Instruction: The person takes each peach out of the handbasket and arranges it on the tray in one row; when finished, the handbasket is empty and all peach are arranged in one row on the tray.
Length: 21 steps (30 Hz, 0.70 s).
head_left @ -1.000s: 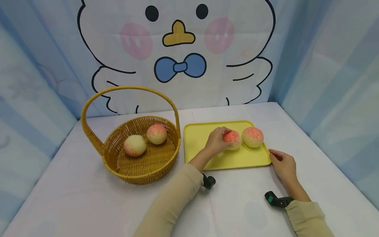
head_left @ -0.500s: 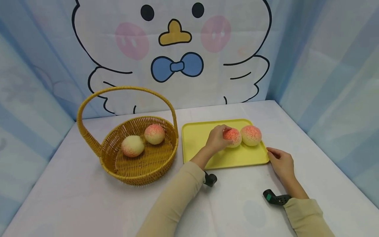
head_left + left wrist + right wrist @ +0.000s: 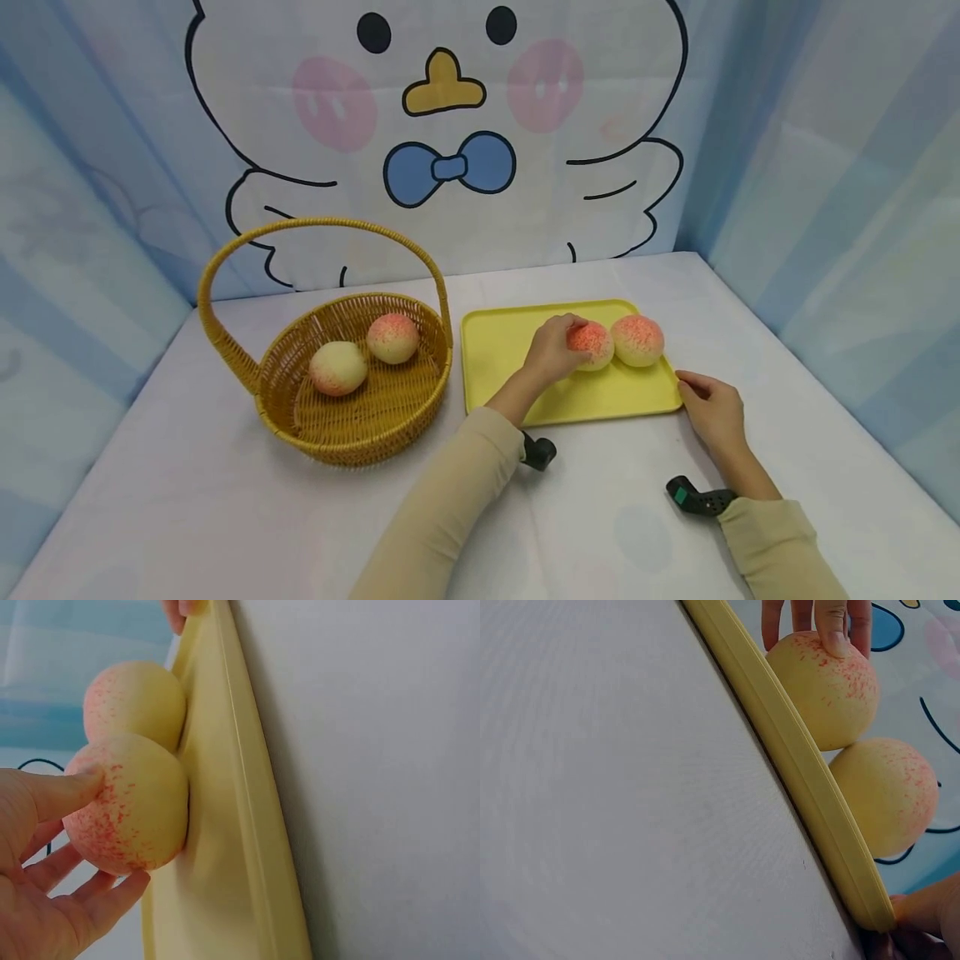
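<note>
On a yellow tray [image 3: 491,354], two peaches with red-speckled tops sit side by side. My left hand [image 3: 551,350] grips the left peach [image 3: 592,345], thumb on its near side and fingers around it, as the left wrist view shows. The right peach [image 3: 638,340] is close against it, towards the tray's right end. At the tray's near right corner, my right hand [image 3: 716,417] pinches the edge; in the right wrist view its thumb [image 3: 930,909] is at the corner and the other fingers go partly hidden beneath.
Left of the tray stands a round woven basket [image 3: 352,454] with a tall arched handle [image 3: 322,222]. Inside it lie a pale peach [image 3: 337,368] and a redder peach [image 3: 393,338]. A printed cartoon curtain [image 3: 450,233] closes off the back of the white table [image 3: 585,517].
The head view has shifted slightly. Both hands keep their hold, and the peaches, tray and basket show no clear movement.
</note>
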### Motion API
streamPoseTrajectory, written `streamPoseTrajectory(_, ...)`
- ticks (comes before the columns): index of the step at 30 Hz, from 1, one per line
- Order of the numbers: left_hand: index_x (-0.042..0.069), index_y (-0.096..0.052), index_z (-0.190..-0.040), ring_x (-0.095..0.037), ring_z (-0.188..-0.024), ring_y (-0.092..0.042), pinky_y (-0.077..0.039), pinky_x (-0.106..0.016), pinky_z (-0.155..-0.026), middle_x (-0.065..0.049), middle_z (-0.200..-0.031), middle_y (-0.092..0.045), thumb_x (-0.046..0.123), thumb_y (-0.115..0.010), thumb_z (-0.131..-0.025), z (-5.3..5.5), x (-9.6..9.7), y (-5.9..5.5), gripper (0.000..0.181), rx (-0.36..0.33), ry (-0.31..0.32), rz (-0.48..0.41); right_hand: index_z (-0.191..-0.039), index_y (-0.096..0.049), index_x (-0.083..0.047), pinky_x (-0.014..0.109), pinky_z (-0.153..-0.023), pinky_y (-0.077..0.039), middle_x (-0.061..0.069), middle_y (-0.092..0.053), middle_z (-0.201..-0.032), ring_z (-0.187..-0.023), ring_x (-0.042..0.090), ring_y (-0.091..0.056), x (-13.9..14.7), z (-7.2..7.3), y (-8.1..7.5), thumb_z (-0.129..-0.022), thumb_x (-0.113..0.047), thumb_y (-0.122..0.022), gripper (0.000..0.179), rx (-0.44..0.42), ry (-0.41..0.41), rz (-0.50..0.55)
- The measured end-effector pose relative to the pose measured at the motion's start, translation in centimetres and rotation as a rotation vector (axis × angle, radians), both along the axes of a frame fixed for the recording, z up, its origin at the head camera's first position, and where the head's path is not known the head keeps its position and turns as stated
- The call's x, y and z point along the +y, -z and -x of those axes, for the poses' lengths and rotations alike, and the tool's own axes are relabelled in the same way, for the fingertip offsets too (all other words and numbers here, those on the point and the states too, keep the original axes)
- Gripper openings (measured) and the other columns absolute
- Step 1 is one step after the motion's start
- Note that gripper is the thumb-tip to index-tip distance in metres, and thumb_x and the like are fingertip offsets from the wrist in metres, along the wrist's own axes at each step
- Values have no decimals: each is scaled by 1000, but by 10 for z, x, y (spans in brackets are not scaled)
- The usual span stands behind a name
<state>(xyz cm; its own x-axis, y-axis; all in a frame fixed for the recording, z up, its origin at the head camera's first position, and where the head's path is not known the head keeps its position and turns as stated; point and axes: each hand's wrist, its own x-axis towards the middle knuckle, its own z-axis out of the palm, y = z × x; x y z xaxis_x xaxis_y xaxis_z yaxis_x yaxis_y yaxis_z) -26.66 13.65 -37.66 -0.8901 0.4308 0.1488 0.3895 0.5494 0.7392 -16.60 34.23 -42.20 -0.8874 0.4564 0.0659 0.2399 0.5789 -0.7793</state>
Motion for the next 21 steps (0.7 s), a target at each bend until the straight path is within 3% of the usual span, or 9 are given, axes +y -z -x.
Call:
streamPoseTrajectory(6,17,-42,-138,-16,-125,-38,-33,-27,-99,-1,-137,-43,20,-75,-78,-7,-8,0,68,28,20,-16,-124,-53,6,39,-85,-43,24,-53,-122,-111,31,-47,0,0,1,-96,-16,-44,37,-16,-1,2)
streamPoseTrajectory(16,18,-40,-139,-17,-127,-36,-31,-31,-101,-2,-139,-42,19,-74,-78,-18,-55,-29,70,145,82,-54,-125,-52,6,35,-80,-42,24,-52,-122,-109,32,-47,3,1,2,-97,-16,-43,37,-34,-3,-24)
streamPoseTrajectory(21,17,-41,-138,-18,-122,-41,-37,-32,-96,-3,-138,-42,19,-73,-80,-24,-83,-44,66,182,105,-64,-126,-51,6,44,-87,-43,24,-51,-124,-113,33,-46,1,5,2,-97,-16,-43,38,-39,-10,-9)
